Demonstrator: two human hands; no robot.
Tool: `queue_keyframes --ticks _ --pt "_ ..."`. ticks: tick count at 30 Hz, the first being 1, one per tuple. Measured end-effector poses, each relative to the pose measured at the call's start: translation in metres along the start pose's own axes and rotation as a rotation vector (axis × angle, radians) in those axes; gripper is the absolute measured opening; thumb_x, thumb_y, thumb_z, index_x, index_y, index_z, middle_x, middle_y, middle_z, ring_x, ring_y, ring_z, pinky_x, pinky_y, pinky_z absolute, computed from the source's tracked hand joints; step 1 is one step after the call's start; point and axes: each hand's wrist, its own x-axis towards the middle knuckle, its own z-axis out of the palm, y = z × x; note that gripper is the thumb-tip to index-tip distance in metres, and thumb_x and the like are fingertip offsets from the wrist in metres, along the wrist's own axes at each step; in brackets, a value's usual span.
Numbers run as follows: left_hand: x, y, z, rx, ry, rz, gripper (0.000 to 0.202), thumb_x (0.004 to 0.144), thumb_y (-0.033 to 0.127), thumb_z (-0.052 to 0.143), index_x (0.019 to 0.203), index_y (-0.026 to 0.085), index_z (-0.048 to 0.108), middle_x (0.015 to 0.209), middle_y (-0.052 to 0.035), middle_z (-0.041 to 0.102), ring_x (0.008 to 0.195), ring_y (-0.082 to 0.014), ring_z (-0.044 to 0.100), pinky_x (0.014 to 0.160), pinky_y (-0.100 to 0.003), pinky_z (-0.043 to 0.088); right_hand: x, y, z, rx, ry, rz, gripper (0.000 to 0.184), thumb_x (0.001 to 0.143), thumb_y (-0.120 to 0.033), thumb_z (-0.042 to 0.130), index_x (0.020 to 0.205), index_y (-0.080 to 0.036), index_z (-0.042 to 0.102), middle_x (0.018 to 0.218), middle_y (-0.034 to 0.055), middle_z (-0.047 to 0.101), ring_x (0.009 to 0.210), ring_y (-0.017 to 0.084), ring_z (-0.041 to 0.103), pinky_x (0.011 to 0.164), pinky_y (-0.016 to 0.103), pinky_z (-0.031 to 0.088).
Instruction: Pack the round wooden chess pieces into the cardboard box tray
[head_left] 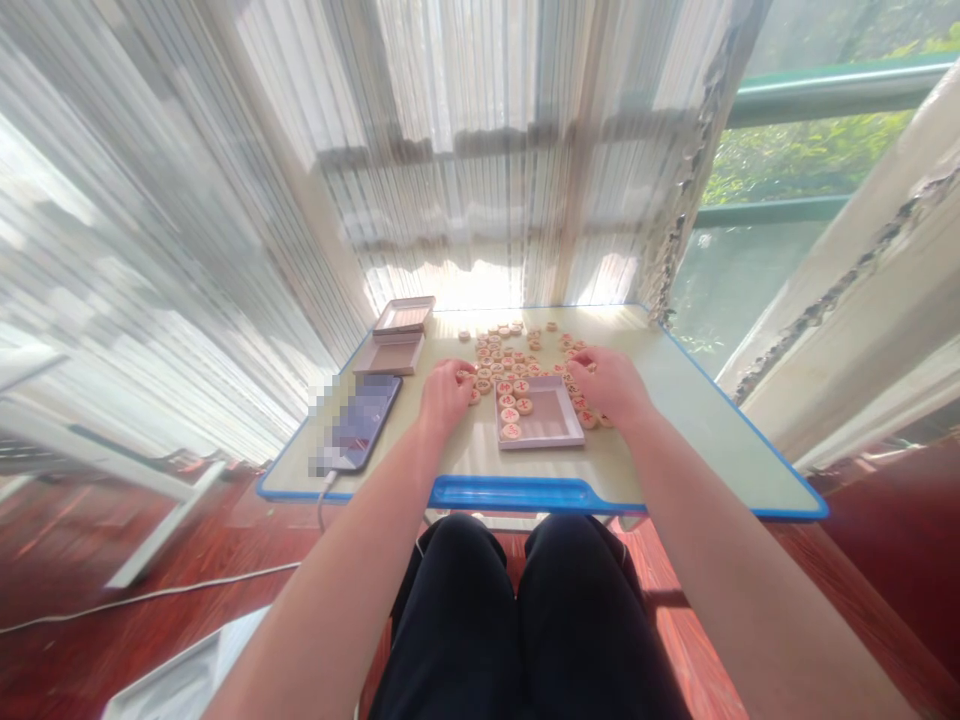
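Round wooden xiangqi pieces with red and dark characters lie loosely spread over the table's middle. My left hand is at their left side, fingers closed in a pinch around a piece. On the right, my right hand has its thumb and fingers curled together around a piece, partly hidden by the fingers. Between the hands sits a shallow open cardboard box. Several red-marked pieces lie flat inside it along its left side and upper left corner.
A small table with a blue edge carries everything. Two more shallow box parts stand at its back left. A phone with a white charging cable lies at the left. Curtains hang behind; my knees are under the front edge.
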Motion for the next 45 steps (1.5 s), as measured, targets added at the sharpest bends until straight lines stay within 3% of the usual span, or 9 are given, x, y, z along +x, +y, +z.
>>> queue_keyframes --ticks 5,9,14,20,28,31,38,41,45 --pt "0.000 0.004 -0.002 0.029 -0.039 -0.047 0.021 0.076 0.021 0.051 0.084 0.018 0.070 0.081 -0.0059 0.071 0.078 -0.0194 0.065 0.076 -0.029 0.048 0.000 -0.002 -0.007 0.196 0.235 -0.065 0.030 0.077 -0.028 0.052 0.102 -0.016 0.063 0.085 0.0064 0.065 0.075 0.019 0.057 0.074 0.033 0.046" --pt "0.001 0.004 -0.002 0.015 -0.055 -0.039 0.021 0.076 0.026 0.055 0.087 0.018 0.071 0.080 -0.0054 0.072 0.080 -0.0198 0.066 0.075 -0.028 0.048 -0.002 -0.004 -0.007 0.232 0.227 -0.142 0.029 0.076 -0.025 0.052 0.102 -0.018 0.062 0.083 0.0050 0.064 0.074 0.019 0.057 0.075 0.034 0.046" --pt "0.000 0.003 -0.005 -0.071 -0.094 -0.034 0.019 0.074 0.028 0.059 0.085 0.019 0.072 0.084 -0.0050 0.073 0.080 -0.0182 0.066 0.076 -0.026 0.048 0.000 0.002 -0.002 0.190 0.113 -0.114 0.033 0.077 -0.023 0.047 0.106 -0.016 0.062 0.090 0.0069 0.065 0.080 0.019 0.058 0.079 0.033 0.046" --pt "-0.001 0.004 -0.005 -0.077 -0.078 -0.069 0.021 0.074 0.025 0.056 0.086 0.020 0.072 0.085 -0.0034 0.073 0.082 -0.0175 0.065 0.080 -0.026 0.048 0.006 0.013 -0.004 -0.151 -0.150 0.143 0.036 0.071 -0.019 0.051 0.102 -0.021 0.068 0.117 0.0113 0.060 0.111 0.030 0.050 0.095 0.042 0.036" --pt "0.004 -0.004 -0.002 -0.003 0.158 -0.057 0.016 0.071 0.022 0.053 0.076 0.017 0.068 0.083 -0.0065 0.064 0.084 -0.0206 0.059 0.084 -0.033 0.047 -0.009 -0.001 -0.029 -0.032 -0.407 0.040 0.022 0.066 -0.026 0.059 0.085 -0.019 0.068 0.093 0.0066 0.066 0.084 0.022 0.060 0.072 0.030 0.046" --pt "0.006 -0.005 -0.001 -0.022 0.133 -0.099 0.015 0.071 0.021 0.053 0.074 0.018 0.067 0.084 -0.0069 0.063 0.084 -0.0209 0.059 0.085 -0.034 0.047 -0.012 -0.001 -0.031 0.018 -0.504 0.049 0.021 0.067 -0.024 0.060 0.086 -0.019 0.067 0.084 0.0038 0.067 0.072 0.017 0.060 0.064 0.026 0.045" --pt "0.007 0.000 -0.001 -0.045 0.084 -0.119 0.014 0.071 0.021 0.054 0.074 0.016 0.067 0.084 -0.0071 0.064 0.073 -0.0183 0.058 0.075 -0.032 0.048 -0.013 0.000 -0.033 0.021 -0.460 0.060 0.017 0.067 -0.027 0.060 0.081 -0.018 0.065 0.076 0.0018 0.066 0.061 0.013 0.056 0.056 0.024 0.042" --pt "0.004 -0.001 -0.001 -0.060 0.061 -0.039 0.017 0.071 0.018 0.052 0.078 0.016 0.067 0.086 -0.0061 0.064 0.074 -0.0166 0.058 0.077 -0.031 0.048 -0.014 -0.001 -0.035 0.005 -0.541 0.078 0.008 0.064 -0.026 0.059 0.066 -0.018 0.059 0.063 0.0001 0.062 0.059 0.014 0.054 0.052 0.023 0.039" --pt "0.001 0.001 0.000 -0.073 0.028 0.088 0.018 0.074 0.020 0.051 0.082 0.016 0.066 0.088 -0.0055 0.065 0.076 -0.0160 0.059 0.080 -0.030 0.048 -0.017 0.002 -0.043 0.065 -0.612 0.105 0.009 0.065 -0.028 0.058 0.067 -0.019 0.059 0.063 -0.0009 0.060 0.059 0.013 0.053 0.051 0.023 0.038"
